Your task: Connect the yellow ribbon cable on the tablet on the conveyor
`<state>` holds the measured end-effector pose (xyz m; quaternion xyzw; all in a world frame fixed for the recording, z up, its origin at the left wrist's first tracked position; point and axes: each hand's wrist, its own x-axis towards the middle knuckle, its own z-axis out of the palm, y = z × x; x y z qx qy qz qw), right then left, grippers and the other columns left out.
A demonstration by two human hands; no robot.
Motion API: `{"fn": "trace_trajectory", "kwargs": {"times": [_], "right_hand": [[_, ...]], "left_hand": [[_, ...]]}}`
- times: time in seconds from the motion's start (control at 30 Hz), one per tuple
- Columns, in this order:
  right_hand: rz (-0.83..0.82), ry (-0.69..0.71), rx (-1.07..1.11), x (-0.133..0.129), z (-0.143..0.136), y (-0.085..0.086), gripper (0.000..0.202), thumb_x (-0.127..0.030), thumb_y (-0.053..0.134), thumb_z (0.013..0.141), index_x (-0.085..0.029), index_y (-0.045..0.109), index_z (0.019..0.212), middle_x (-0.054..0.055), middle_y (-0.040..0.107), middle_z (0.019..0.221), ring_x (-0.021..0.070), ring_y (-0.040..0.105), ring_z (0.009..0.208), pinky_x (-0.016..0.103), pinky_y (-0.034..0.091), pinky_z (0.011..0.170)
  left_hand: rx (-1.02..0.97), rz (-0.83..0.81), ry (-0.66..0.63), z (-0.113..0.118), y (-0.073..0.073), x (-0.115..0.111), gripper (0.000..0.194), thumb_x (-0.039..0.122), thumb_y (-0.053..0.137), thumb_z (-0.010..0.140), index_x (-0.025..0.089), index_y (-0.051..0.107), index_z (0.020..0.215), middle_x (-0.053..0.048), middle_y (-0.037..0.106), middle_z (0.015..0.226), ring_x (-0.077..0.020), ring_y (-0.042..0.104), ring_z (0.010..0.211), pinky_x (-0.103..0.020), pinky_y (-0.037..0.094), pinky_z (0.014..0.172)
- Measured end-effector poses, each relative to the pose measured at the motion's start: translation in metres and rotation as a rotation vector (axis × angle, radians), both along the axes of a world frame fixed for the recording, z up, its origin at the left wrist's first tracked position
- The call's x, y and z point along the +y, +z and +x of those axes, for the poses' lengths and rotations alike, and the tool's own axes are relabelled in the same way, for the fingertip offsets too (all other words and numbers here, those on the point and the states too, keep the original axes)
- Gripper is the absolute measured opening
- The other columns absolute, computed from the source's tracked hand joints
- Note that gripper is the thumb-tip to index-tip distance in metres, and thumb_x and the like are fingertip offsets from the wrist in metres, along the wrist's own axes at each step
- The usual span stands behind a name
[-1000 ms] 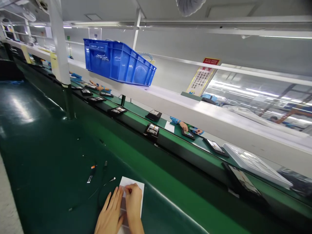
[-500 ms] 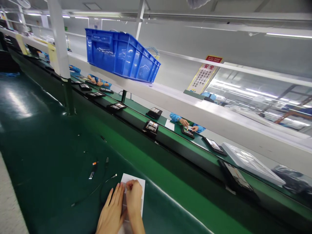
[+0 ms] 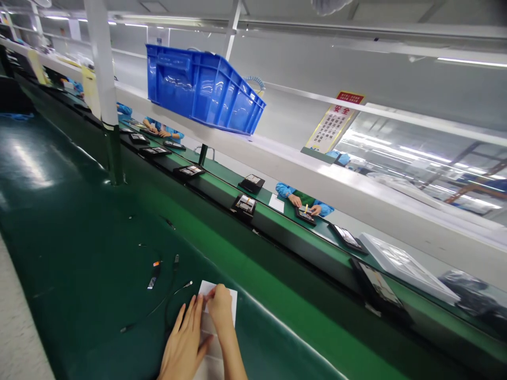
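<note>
A white sheet (image 3: 232, 300) lies on the dark green work surface (image 3: 79, 227) near the bottom edge of the head view. My left hand (image 3: 186, 343) rests flat on the sheet's left side with its fingers spread. My right hand (image 3: 219, 309) is on the sheet's upper part, fingertips pinched at something small there that I cannot make out. Thin black cables (image 3: 158, 303) with small connectors lie just left of the sheet.
A conveyor belt (image 3: 277, 216) behind the bench carries several black trays with devices (image 3: 245, 204). Other workers' hands in blue sleeves (image 3: 303, 203) work at its far side. A blue crate (image 3: 204, 89) sits on the white overhead shelf (image 3: 317, 174). A white post (image 3: 103, 89) stands left.
The view has shifted slightly, so everything sits a little to the right. My right hand's fingers have crept up toward the sheet's top edge; my left hand stays flat.
</note>
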<state>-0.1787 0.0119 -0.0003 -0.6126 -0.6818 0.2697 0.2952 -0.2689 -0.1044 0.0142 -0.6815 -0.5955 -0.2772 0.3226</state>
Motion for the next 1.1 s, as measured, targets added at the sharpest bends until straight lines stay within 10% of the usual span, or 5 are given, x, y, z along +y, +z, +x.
{"fn": "trace_trajectory", "kwargs": {"times": [0.23,0.5,0.73,0.97,1.1], "right_hand": [[0.016,0.078,0.07,-0.014,0.001,0.005,0.018,-0.01,0.058,0.077,-0.022,0.058,0.063,0.014,0.071,0.075,0.0287,0.069,0.075,0.034,0.044,0.069],[-0.121,0.289,0.595,-0.03,0.051,0.038,0.029,-0.047,0.066,0.082,-0.019,0.064,0.077,0.011,0.071,0.089,0.0266,0.067,0.087,0.034,0.048,0.078],[-0.174,0.347,0.6,-0.041,0.062,0.067,0.026,-0.043,0.075,0.08,-0.018,0.07,0.078,0.008,0.072,0.09,0.0259,0.065,0.09,0.032,0.045,0.078],[0.107,0.419,0.372,-0.048,0.081,0.096,0.022,-0.031,0.074,0.089,-0.024,0.075,0.11,0.005,0.071,0.104,0.023,0.063,0.099,0.031,0.045,0.085],[0.215,0.528,0.148,-0.054,0.098,0.105,0.008,-0.019,0.073,0.092,-0.024,0.078,0.089,0.004,0.071,0.101,0.0224,0.062,0.1,0.033,0.044,0.092]], "left_hand": [[-0.017,0.017,0.01,-0.001,0.006,-0.001,0.075,0.032,0.031,0.102,-0.008,0.011,0.162,-0.02,0.075,0.125,-0.028,0.069,0.114,-0.044,0.038,0.107],[-0.374,-0.078,-0.072,-0.001,-0.033,0.005,0.075,0.05,0.055,0.097,0.007,0.037,0.156,-0.017,0.065,0.142,-0.03,0.061,0.13,-0.044,0.048,0.105],[-0.979,-0.425,-0.273,-0.004,-0.031,0.008,0.031,0.047,0.05,0.102,0.029,0.073,0.091,-0.006,0.06,0.143,-0.0315,0.048,0.14,-0.059,0.044,0.115],[-0.777,-0.413,-0.244,-0.004,0.004,0.001,0.033,0.043,0.048,0.104,0.03,0.073,0.086,-0.003,0.062,0.142,-0.0316,0.043,0.143,-0.06,0.047,0.112],[-0.503,-0.27,-0.286,0.004,0.007,0.011,0.028,0.037,0.051,0.102,0.031,0.073,0.085,-0.002,0.066,0.138,-0.0296,0.049,0.139,-0.051,0.056,0.103]]}}
